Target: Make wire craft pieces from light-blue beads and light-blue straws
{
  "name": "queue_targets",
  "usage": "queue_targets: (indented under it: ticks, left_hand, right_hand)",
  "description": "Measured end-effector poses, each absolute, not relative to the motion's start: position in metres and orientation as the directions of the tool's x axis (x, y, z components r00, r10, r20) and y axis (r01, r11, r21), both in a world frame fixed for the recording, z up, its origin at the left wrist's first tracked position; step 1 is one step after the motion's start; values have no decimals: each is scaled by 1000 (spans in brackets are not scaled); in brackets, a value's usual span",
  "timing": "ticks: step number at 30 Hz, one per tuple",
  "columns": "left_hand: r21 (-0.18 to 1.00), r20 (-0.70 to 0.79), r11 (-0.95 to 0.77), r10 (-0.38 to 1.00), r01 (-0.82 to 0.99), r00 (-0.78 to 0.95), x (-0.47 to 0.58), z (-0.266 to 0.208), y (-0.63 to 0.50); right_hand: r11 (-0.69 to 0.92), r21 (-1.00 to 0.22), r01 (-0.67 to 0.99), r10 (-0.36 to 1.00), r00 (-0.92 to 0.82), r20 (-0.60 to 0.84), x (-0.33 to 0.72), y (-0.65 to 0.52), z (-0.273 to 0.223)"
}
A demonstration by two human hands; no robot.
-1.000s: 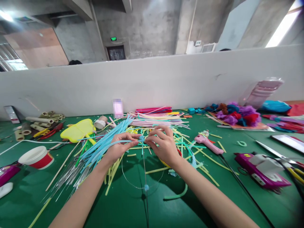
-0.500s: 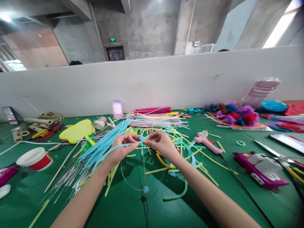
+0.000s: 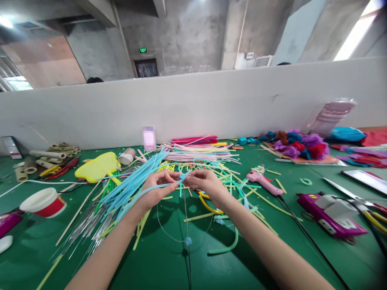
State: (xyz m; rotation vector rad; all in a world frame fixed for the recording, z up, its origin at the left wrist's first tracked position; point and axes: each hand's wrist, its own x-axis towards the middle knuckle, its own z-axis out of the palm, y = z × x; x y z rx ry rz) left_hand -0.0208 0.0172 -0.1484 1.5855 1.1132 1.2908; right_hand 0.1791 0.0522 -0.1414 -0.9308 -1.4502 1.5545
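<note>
Above the green table, my left hand [image 3: 159, 187] pinches a light blue pipe cleaner [image 3: 163, 185] between thumb and fingers. This strand runs to a small blue wrapped knot [image 3: 182, 177] at the top of a thin wire frame [image 3: 186, 215]. On the other side of the knot, my right hand [image 3: 207, 183] is closed, thumb against fingers; a thin wire end shows at its fingertips. Lower on the frame's upright wire sits a second blue knot [image 3: 188, 241], with a thin wire loop curving out from it. My fingers partly cover the upper knot.
Left of my hands lies a bundle of blue pipe cleaners [image 3: 142, 173] beside a yellow paddle-shaped piece [image 3: 98, 167] and a paper cup [image 3: 45, 202]. To the right are a pink glue gun [image 3: 264, 183], a purple power strip [image 3: 329, 217] and scissors [image 3: 347, 192]. A white partition [image 3: 193, 104] stands behind.
Both hands and the wire frame have shifted very slightly to the right. My right fingers have curled a little more at the upper knot.
</note>
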Motion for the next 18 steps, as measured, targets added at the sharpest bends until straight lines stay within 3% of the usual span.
queue_targets:
  ticks: [8,18]
  left_hand:
    - [956,285,-281,958,86,-40,-7,-148,17]
    - [960,270,-265,961,89,-50,-4,-148,19]
  right_hand:
    - [67,-990,-126,934,-340,107,172,52,-145]
    - [247,-969,-16,924,-299,240,173,50,-148]
